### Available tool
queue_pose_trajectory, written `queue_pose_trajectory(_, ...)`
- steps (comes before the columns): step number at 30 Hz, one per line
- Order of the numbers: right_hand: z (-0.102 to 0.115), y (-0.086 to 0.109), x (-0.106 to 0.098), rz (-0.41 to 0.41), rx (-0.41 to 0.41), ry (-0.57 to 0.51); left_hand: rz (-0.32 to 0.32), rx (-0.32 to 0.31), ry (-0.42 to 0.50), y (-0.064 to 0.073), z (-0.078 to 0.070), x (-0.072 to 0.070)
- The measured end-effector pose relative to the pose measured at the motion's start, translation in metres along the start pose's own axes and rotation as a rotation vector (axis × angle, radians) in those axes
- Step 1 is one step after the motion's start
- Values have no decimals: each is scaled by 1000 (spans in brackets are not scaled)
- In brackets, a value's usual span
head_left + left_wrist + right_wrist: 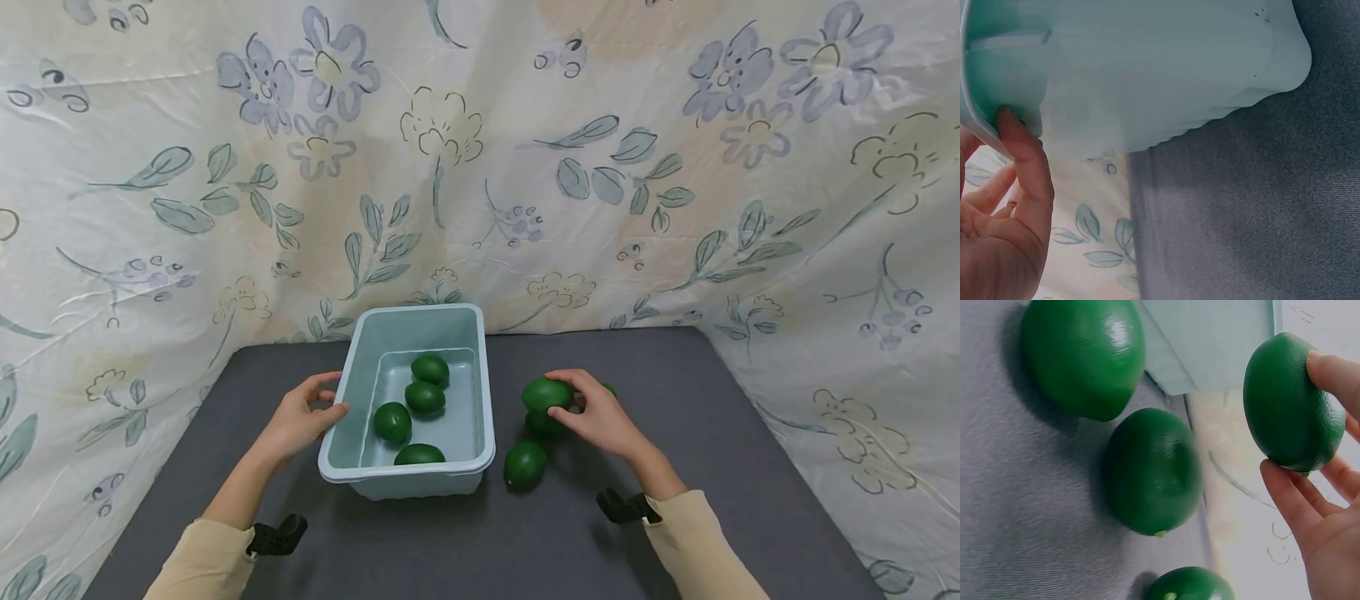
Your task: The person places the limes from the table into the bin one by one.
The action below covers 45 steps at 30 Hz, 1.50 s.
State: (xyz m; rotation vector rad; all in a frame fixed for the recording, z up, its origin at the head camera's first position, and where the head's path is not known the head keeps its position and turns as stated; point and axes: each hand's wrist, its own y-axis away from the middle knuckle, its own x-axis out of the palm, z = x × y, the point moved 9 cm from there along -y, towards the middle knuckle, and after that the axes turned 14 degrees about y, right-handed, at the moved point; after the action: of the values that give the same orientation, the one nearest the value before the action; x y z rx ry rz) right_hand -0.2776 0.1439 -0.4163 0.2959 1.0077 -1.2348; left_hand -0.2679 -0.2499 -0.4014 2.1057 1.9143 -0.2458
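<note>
My left hand [295,427] grips the left rim of a pale blue-green plastic bin [491,392]; in the left wrist view its thumb [1025,159] presses against the rim. Several green limes [392,422] lie inside the bin. To the right of the bin, my right hand [606,418] pinches a lime [1291,403] between thumb and fingers, lifted above the table. Below it on the table sit a lime [1152,472] and a nearer lime [525,465]. Another lime [609,389] is mostly hidden behind the right hand.
The dark grey cloth-covered table [420,550] carries the bin and the loose limes. A floral curtain [480,167] hangs behind the table and along its sides. A black strap [277,535] is around each wrist, below beige sleeves.
</note>
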Motion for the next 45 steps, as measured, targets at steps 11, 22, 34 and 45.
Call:
queue_pose_trajectory(11,8,-23,-10,-9,-2,2,1,-5,2,-1,1,-1)
queue_pose_trajectory(22,18,-45,-21,-21,14,36,3,-2,-9,-1,1,0)
queue_pose_trajectory(34,32,-66,-20,2,39,49,10,1,2,-1,1,0)
queue_pose_trajectory(45,51,-80,-13,21,18,-11,9,1,-8,-2,2,0)
